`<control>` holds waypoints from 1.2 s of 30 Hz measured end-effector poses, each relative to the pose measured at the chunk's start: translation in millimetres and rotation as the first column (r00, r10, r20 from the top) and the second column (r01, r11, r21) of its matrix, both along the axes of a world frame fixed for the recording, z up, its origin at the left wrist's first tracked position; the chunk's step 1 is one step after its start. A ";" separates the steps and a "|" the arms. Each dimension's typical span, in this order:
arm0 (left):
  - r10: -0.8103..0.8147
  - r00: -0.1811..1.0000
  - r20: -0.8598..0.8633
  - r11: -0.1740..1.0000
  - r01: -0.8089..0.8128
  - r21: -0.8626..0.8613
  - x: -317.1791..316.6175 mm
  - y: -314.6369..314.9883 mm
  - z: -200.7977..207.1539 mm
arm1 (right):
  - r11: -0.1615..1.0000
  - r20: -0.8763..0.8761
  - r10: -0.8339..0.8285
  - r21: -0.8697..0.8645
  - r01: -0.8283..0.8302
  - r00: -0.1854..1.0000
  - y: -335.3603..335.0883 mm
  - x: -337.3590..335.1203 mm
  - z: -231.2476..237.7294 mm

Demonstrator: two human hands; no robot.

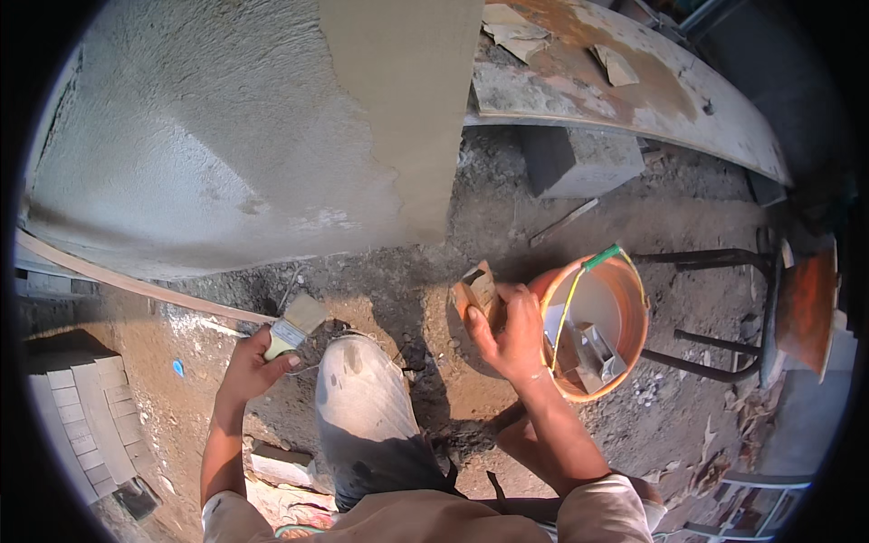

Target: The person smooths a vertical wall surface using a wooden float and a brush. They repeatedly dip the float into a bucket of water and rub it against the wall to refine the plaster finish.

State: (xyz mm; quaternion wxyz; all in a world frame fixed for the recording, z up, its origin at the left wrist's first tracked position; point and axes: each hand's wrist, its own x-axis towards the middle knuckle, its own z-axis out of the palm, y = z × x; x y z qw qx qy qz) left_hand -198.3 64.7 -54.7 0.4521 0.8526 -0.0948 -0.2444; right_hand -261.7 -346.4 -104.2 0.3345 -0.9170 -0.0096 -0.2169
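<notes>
My left hand (256,366) is closed around a flat paintbrush (288,333) with pale bristles and a metal band. The bristles point away from me, toward the foot of the plastered wall (226,136). In my right hand (511,335) is a small brown angular piece (480,288), pinched between thumb and fingers; its exact kind is unclear. This hand is at the left side of an orange bucket (641,312) with a green-gripped handle. Cloudy liquid and some grey metal pieces (597,357) are in the bucket.
A long wooden strip (145,287) runs along the wall's base, ending by my left hand. Right of the wall, a stained board (724,127) rests over a grey block (584,163). A dark metal frame (724,371) lies beyond the bucket. Stacked bricks (90,416) stand at left.
</notes>
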 end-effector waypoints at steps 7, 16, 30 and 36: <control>0.650 0.752 0.110 0.649 -0.475 -0.594 14.3 -88.0 -1.2 | 0.964 0.668 -0.177 -0.032 0.264 0.723 36.9 122.9 122.6; 0.630 0.776 0.032 0.575 -0.439 -0.690 -15.2 -118.5 -36.2 | 0.907 0.667 -0.182 -0.169 0.385 0.722 53.8 150.5 18.2; 0.488 0.866 -0.109 0.557 -0.405 -0.725 -30.5 -109.0 -44.8 | 0.897 0.743 -0.213 -0.109 0.428 0.634 64.6 160.3 76.8; 0.442 0.894 -0.069 0.735 -0.405 -0.544 -13.4 -80.7 -22.9 | 0.954 0.109 -0.287 -0.059 0.294 0.952 100.0 79.4 -125.4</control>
